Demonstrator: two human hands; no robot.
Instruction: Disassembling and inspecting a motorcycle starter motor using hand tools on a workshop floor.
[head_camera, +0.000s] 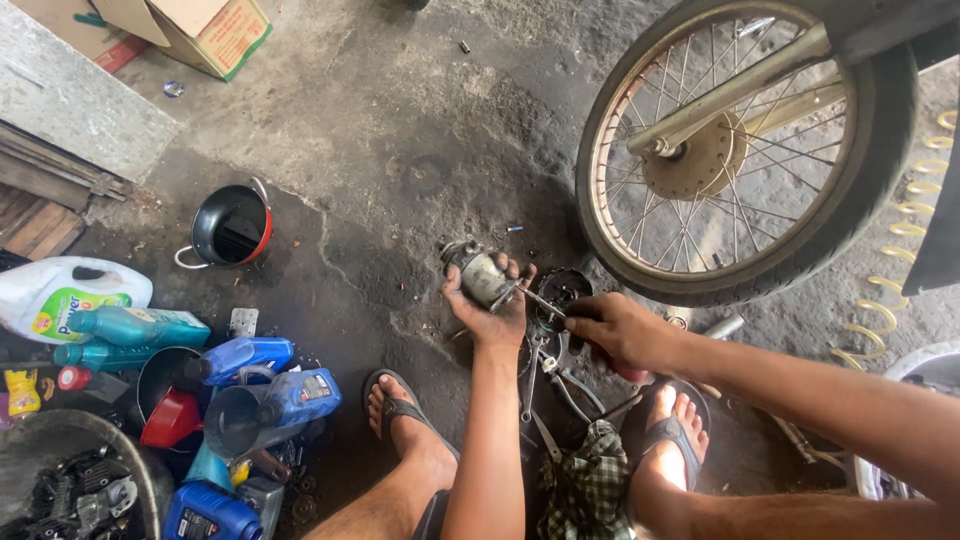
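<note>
— Near the middle of the concrete floor (400, 130), what's in the left hand (492, 305)?

— A grey metal cylinder (480, 274), grimy, gripped from below, just left of the spoked wheel (740, 150).

— And the right hand (620, 330)?

— Closed on a screwdriver (543, 302), tip at the cylinder. Its handle is hidden by fingers; the tools (550, 375) underneath are hard to make out.

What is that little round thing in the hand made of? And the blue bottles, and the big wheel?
The small part in the left hand looks like dull grey metal, grimy and scuffed. The blue bottles look like plastic: smooth, evenly coloured, with moulded caps. The wheel seems to have a black rubber tyre around a rusty-looking metal rim with thin shiny spokes.
</note>
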